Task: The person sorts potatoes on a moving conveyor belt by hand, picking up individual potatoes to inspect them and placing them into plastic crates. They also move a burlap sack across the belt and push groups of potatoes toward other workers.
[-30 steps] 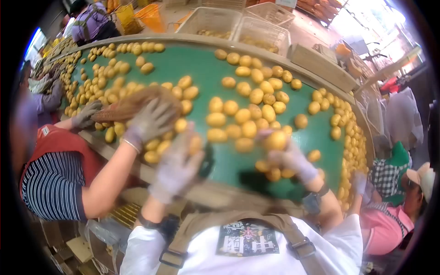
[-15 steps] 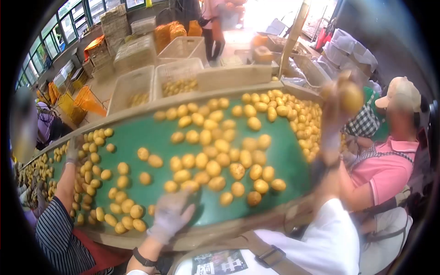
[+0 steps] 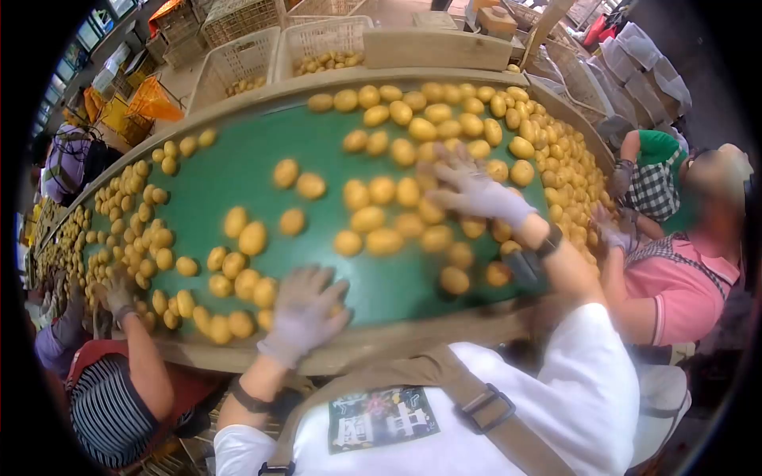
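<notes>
Yellow-brown potatoes (image 3: 367,219) lie spread over a green belt (image 3: 238,159), densest along its right end. My left hand (image 3: 305,314), in a pale glove, is at the belt's near edge with its fingers spread. A potato partly shows beside its fingers, and several more lie just to its left. My right hand (image 3: 476,190), gloved too, reaches over the potatoes right of the middle, fingers apart and palm down. Potatoes show around and under it; whether it touches them is hard to tell.
A co-worker in pink (image 3: 675,293) and one in green (image 3: 663,159) reach in from the right. At the left a striped-shirted co-worker (image 3: 111,404) has a gloved hand among potatoes. Crates (image 3: 234,63) stand beyond the wooden rim (image 3: 262,99).
My right hand has come down from its raised place, where it held a potato, onto the potatoes. The view has tilted downward. Potatoes have shifted on the belt.
</notes>
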Demonstrator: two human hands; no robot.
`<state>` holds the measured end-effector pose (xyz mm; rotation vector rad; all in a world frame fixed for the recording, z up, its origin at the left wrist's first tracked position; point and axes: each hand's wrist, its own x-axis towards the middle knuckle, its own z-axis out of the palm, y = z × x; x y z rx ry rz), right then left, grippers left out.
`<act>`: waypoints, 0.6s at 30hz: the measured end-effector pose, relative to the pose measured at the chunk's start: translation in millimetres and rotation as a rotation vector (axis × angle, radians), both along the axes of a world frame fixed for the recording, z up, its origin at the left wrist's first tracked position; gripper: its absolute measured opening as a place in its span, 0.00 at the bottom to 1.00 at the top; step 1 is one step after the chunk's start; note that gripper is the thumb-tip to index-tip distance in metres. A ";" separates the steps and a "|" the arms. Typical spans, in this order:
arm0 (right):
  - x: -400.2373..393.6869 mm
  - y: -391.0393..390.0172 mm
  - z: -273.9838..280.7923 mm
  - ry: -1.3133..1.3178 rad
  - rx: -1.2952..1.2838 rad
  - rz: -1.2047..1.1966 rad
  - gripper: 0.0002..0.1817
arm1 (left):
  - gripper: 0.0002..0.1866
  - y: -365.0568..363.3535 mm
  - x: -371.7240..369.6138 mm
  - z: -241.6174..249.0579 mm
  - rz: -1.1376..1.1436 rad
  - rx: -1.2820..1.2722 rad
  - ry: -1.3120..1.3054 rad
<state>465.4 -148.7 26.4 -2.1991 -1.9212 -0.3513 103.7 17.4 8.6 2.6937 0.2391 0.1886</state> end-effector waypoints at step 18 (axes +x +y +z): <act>-96.6 -51.8 3.6 0.272 -0.459 -0.338 0.34 | 0.13 3.9 -25.7 -9.1 -0.017 0.108 -0.025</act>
